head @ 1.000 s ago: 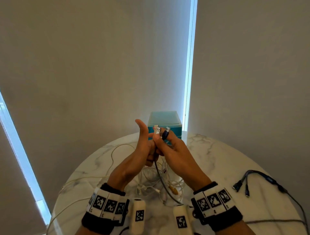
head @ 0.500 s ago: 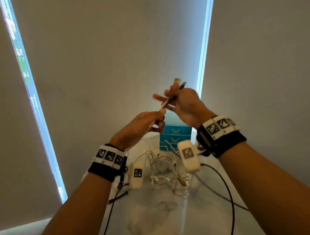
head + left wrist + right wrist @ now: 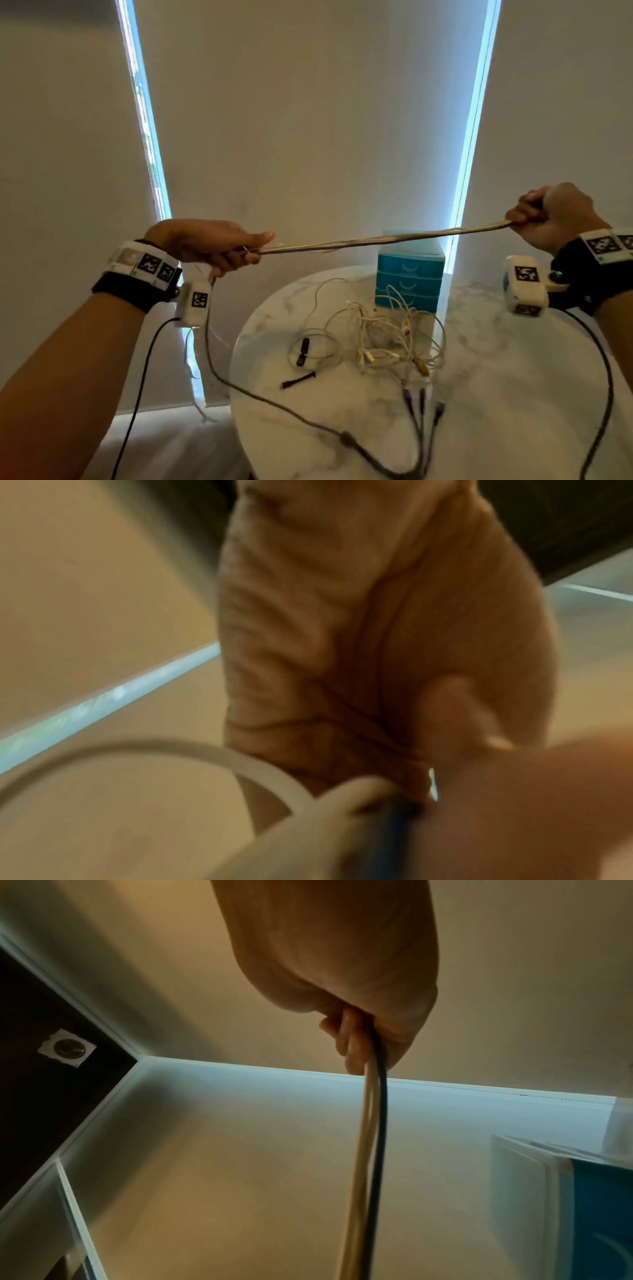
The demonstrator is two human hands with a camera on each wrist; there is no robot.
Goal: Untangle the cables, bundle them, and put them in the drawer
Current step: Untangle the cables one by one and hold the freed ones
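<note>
My left hand [image 3: 212, 245] gripped one end of the stretched cables [image 3: 383, 239], held taut above the table [image 3: 513, 394], and my right hand [image 3: 556, 217] clenched the other end. The tangled cables [image 3: 383, 339] lay before the drawer unit [image 3: 409, 274].

Home room — marble table [image 3: 513, 394], window blinds [image 3: 308, 120]

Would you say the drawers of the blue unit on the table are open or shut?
Shut, as far as the head view shows: the three fronts of the blue drawer unit sit flush, none pulled out. Its inside is hidden.
</note>
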